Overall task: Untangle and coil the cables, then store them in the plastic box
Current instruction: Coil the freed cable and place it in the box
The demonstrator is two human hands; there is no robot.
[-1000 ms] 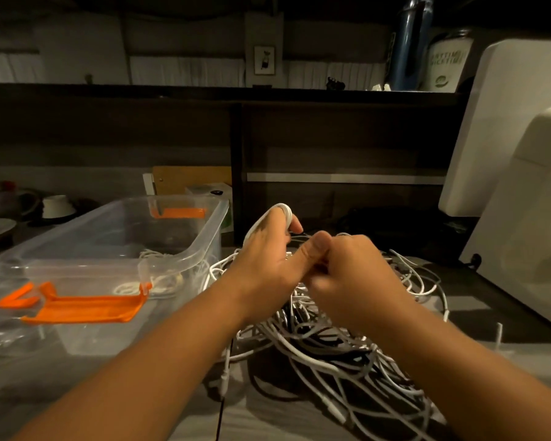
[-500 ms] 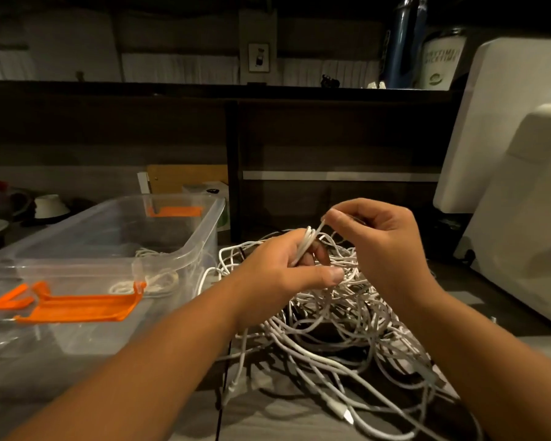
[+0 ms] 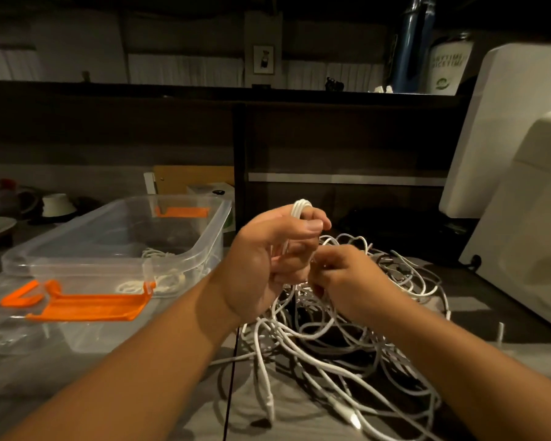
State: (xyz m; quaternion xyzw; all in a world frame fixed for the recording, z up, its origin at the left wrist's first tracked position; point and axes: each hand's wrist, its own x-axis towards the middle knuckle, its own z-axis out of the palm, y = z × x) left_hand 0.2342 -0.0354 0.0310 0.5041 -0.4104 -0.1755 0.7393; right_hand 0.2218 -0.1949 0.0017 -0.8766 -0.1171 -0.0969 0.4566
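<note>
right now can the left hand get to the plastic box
Probably yes: the plastic box stands open beside the left hand, nothing between, though the coiled cable it grips is also pinched by the right hand.

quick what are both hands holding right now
Left hand: grips the white cable, coiled.
Right hand: seems to pinch the same cable; blurred.

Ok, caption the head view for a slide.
Left hand holds a coiled white cable, the right hand pinching it, above the tangled pile beside the plastic box.
</note>
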